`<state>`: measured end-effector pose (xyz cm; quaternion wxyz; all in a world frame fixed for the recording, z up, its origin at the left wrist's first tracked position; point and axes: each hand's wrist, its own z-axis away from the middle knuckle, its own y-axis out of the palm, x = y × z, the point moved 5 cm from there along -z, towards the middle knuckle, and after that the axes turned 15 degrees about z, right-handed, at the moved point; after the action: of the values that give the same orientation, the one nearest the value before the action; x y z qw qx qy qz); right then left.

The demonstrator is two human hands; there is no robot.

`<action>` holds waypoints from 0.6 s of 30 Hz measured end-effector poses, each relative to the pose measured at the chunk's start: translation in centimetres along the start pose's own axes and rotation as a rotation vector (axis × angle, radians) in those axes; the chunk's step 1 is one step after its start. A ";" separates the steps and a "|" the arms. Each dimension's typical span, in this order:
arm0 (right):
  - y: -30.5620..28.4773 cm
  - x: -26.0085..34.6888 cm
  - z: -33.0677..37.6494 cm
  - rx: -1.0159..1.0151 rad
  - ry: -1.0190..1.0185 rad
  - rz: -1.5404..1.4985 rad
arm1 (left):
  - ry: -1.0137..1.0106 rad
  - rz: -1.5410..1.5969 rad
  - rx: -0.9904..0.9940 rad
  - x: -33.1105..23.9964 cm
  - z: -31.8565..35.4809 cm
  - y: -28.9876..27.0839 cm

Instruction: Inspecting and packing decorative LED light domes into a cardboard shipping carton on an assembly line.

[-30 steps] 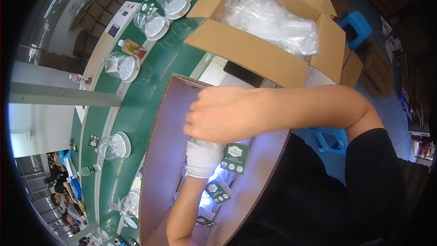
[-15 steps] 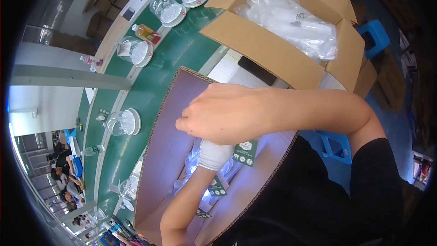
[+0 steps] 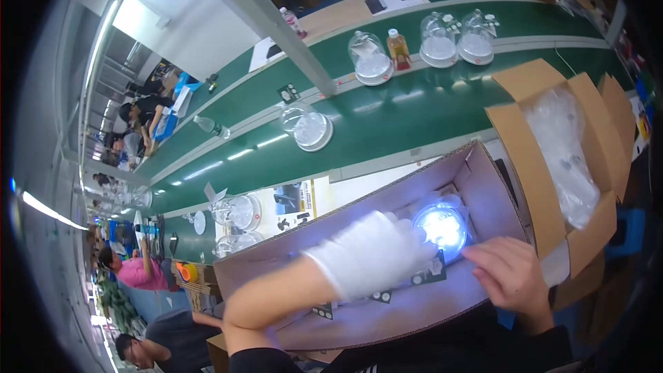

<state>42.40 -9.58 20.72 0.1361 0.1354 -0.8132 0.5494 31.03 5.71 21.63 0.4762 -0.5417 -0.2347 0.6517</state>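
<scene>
Far left, other people [image 3: 138, 269] sit along the line, bent over their work. The green conveyor belt [image 3: 387, 117] runs from there toward the upper right, carrying clear plastic domes on round white bases: a pair low on the left [image 3: 238, 214], a single one [image 3: 307, 128] further along, another [image 3: 371, 59] beside a small orange bottle [image 3: 398, 48], and two more [image 3: 456, 38] up at the right.

Below the belt lies a long open cardboard box [image 3: 276, 262], its inside lit bluish-violet. The left hand [image 3: 373, 255], in a white glove, reaches into it; its fingers lie against the left edge of a round glowing disc [image 3: 442, 229]. Motion blur and glare hide whether they close on the disc or only touch it, so the grip cannot be told.

The disc sits inside the box near its right end. It is circular, shines bright white-blue, has a darker ring around its rim and seems wrapped in clear film. Small dark cards with green print [image 3: 431, 273] lie just below it on the box floor.

The bare right hand [image 3: 507, 280] rests on the near wall of the box just right of the disc, fingers loosely curled, holding nothing visible.

At the far right stands a second open carton [image 3: 545, 186] filled with clear plastic bags [image 3: 566, 152].
</scene>
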 end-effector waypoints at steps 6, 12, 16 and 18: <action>0.4 0.0 -0.2 0.132 -0.008 0.077 | -0.439 0.505 -0.548 16.5 4.7 -10.5; 1.1 0.2 -0.3 0.129 0.020 -0.006 | -0.919 -0.197 -0.412 35.2 7.5 -7.2; 0.1 0.0 -0.1 0.192 -0.017 -0.013 | -0.946 -0.025 -0.324 43.1 2.4 -3.3; 0.4 -0.2 -1.2 0.197 -0.003 -0.012 | -0.969 -0.006 -0.394 44.4 2.7 -2.6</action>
<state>42.54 -8.26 20.73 0.1240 0.1537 -0.7547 0.6256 31.27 46.26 3.14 0.2037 -0.2566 -0.5478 0.7698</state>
